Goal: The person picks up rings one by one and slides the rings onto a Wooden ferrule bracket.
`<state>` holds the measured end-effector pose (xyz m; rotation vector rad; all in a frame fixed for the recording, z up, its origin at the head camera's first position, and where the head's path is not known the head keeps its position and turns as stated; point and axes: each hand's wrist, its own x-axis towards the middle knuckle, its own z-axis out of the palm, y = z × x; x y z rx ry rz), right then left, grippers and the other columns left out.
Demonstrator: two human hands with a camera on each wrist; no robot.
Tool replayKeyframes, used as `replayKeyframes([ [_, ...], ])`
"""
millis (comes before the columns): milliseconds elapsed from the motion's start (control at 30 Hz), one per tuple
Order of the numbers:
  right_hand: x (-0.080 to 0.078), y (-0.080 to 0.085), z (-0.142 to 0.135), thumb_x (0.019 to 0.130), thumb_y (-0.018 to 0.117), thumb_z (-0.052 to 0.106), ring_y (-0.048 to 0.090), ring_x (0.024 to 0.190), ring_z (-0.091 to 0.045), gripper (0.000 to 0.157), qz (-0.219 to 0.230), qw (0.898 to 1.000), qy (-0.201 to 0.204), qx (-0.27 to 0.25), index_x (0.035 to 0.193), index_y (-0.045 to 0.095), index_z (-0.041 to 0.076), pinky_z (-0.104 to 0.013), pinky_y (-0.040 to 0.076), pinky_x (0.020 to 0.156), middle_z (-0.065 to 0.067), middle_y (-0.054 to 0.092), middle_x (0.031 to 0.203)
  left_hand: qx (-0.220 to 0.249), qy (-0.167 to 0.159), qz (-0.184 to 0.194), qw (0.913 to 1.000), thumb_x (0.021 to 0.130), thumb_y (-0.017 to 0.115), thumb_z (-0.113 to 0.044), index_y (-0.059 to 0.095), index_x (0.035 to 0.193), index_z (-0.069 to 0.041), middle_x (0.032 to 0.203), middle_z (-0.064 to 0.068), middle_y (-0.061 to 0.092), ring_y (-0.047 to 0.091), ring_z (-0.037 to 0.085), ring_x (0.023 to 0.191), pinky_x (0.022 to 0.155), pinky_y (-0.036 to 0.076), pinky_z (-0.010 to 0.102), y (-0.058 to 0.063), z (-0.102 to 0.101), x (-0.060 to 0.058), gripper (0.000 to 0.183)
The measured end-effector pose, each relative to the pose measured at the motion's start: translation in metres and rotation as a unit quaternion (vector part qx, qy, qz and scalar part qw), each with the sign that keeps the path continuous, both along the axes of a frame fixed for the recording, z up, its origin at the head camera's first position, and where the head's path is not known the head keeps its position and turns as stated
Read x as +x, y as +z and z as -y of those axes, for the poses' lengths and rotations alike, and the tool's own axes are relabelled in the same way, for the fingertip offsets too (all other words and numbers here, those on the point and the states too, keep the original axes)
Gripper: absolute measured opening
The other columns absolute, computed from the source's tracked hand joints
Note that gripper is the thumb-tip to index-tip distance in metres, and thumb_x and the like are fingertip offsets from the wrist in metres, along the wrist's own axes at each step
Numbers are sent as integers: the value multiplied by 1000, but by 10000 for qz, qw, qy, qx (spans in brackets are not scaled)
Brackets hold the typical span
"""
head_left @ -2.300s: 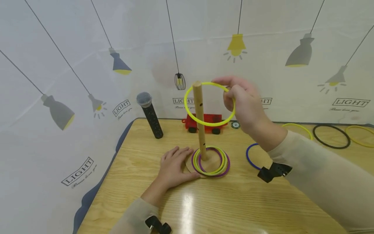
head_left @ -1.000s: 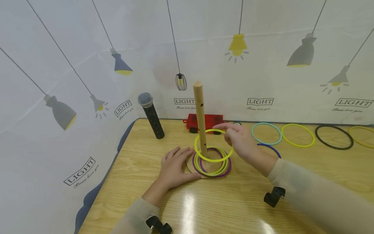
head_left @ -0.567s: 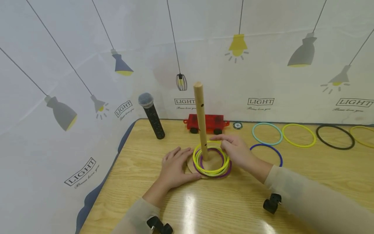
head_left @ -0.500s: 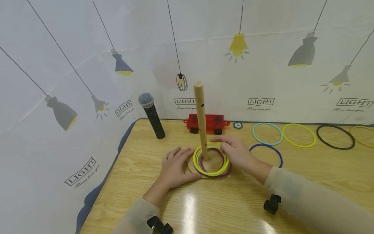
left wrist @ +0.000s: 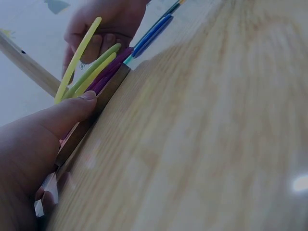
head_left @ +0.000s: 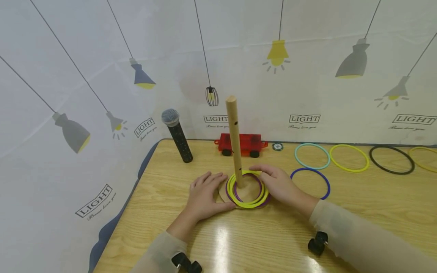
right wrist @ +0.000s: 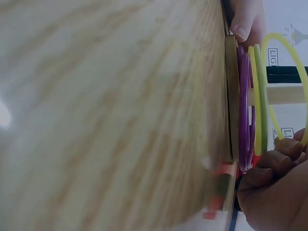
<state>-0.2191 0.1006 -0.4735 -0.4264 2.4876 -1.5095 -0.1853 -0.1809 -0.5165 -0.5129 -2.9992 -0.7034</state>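
Note:
A wooden ring-toss stand has an upright peg (head_left: 234, 140) and a round flat base (head_left: 252, 189). My left hand (head_left: 203, 197) holds the base from the left, its thumb along the front edge and its fingers spread at the back. At the other side my right hand (head_left: 280, 185) pinches a yellow ring (right wrist: 278, 35) that encircles the peg. The wrist views show this ring tilted, with one side raised off the stack. Beneath it, purple rings (right wrist: 244, 110) and yellow-green rings (right wrist: 263, 110) lie round the peg on the base.
Behind the stand sit a red toy wagon (head_left: 250, 143) and a small round disc (head_left: 278, 146). A microphone (head_left: 177, 134) stands at back left. Right of my right hand lie turquoise (head_left: 296, 161), blue (head_left: 328, 185), yellow (head_left: 367, 167) and black (head_left: 412, 167) rings on the wooden table (head_left: 266, 242).
My right hand has brought the yellow ring from the peg's top down its length to the stacked rings, lately only a little lower. My left hand has stayed at the base.

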Motion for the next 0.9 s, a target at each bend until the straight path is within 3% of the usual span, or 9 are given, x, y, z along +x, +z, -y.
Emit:
replayKeyframes([
  [167,1,-4,-5,106,53,18,59,118,-26,37,-68,9995,-110,280,137,74,14,-46,44,102,-5,71,134,-2,4,21,10000,79,78,-77,52,160,-30,165,-5,46,29,33,157,122,17,64,0,0,1,97],
  [267,2,-7,-10,105,57,18,63,96,-24,35,-137,9989,-191,399,136,74,13,-40,49,86,-7,74,105,22,0,21,10000,78,79,-76,52,160,-31,165,-5,46,28,33,157,122,17,65,0,0,1,97],
  [400,6,-8,-21,102,62,15,52,64,-20,34,-142,9985,-391,350,134,72,11,-32,43,60,-2,55,72,24,-24,23,10000,79,79,-76,52,160,-32,165,-5,46,28,33,157,121,18,64,-1,0,0,96],
  [533,13,-8,-44,103,64,16,49,61,-17,33,-88,9981,-605,94,134,70,6,-30,41,58,-2,52,72,12,-50,25,10000,78,79,-77,51,160,-33,166,-6,45,28,33,157,121,17,64,-4,-2,-2,97],
  [700,30,-13,-83,105,67,14,48,61,-14,25,-636,9941,-865,-145,127,73,3,-28,42,59,0,52,70,70,-133,21,9999,78,78,-78,52,160,-33,165,-5,46,28,34,157,121,18,66,-6,-5,-2,97],
  [800,39,-14,-100,104,69,11,48,60,-14,18,-1073,9868,-1164,-353,118,75,3,-28,41,58,0,52,67,85,-102,3,9999,78,79,-77,53,159,-33,165,-5,47,28,34,157,120,18,65,-5,-4,-1,96],
  [900,43,-16,-117,103,72,14,46,57,-13,14,-1456,9735,-1743,-257,112,77,4,-27,39,54,2,53,64,70,-41,4,10000,78,80,-76,52,159,-33,165,-6,46,27,33,158,121,17,64,-3,-1,0,95],
])
